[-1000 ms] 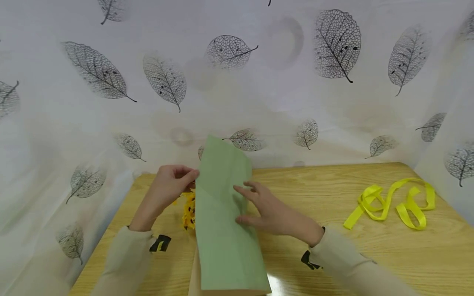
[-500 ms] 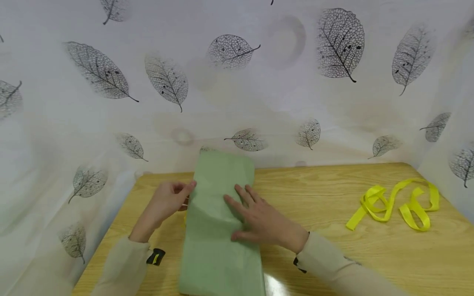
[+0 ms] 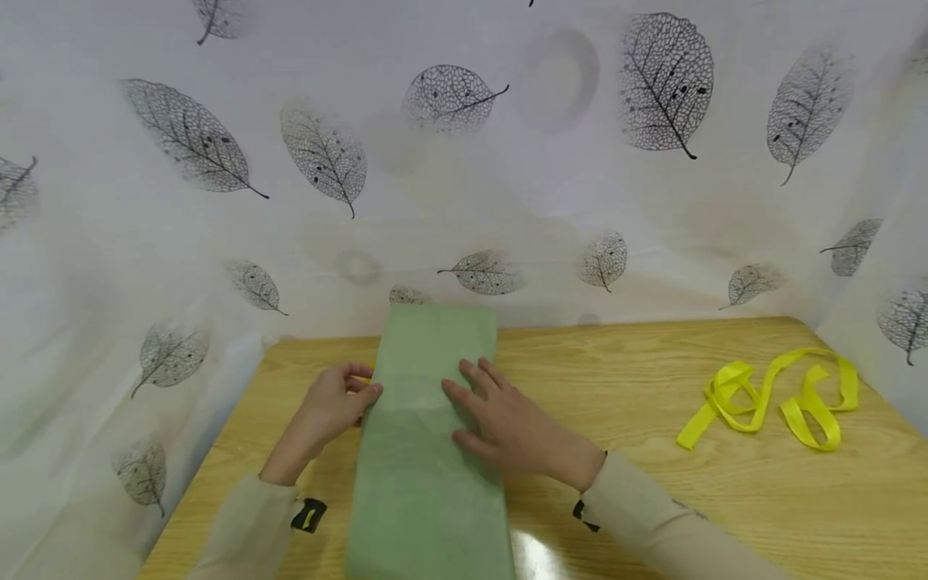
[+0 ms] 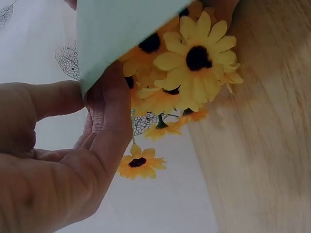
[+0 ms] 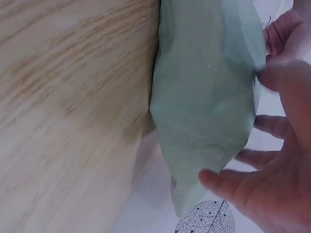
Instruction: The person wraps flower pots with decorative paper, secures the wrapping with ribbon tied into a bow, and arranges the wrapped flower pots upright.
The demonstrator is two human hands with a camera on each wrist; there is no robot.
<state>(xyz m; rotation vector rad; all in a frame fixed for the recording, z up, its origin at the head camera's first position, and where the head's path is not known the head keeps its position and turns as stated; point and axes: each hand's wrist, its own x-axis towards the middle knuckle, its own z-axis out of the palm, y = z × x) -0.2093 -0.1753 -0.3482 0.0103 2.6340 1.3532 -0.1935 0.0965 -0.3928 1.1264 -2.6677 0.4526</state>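
A pale green sheet of wrapping paper [image 3: 428, 451] lies folded lengthwise on the wooden table, over a bunch of yellow artificial flowers with dark centres [image 4: 198, 58]. In the head view the paper hides nearly all of the flowers; the left wrist view shows them beneath its edge. My left hand [image 3: 335, 411] pinches the paper's left edge between thumb and fingers. On the right, my right hand [image 3: 518, 423] rests on the paper with fingers spread and fairly straight. The right wrist view shows the fingertips touching the paper's side [image 5: 209, 87].
A loosely looped yellow ribbon [image 3: 754, 403] lies on the right of the wooden table [image 3: 609, 362]. Behind the table hangs a white curtain [image 3: 536, 185] printed with dark leaves. Black bands sit at both wrists.
The raised far end of the paper has come down flat over the flowers, covering them in the head view. My left hand has moved down with its edge; my right hand has settled on top.
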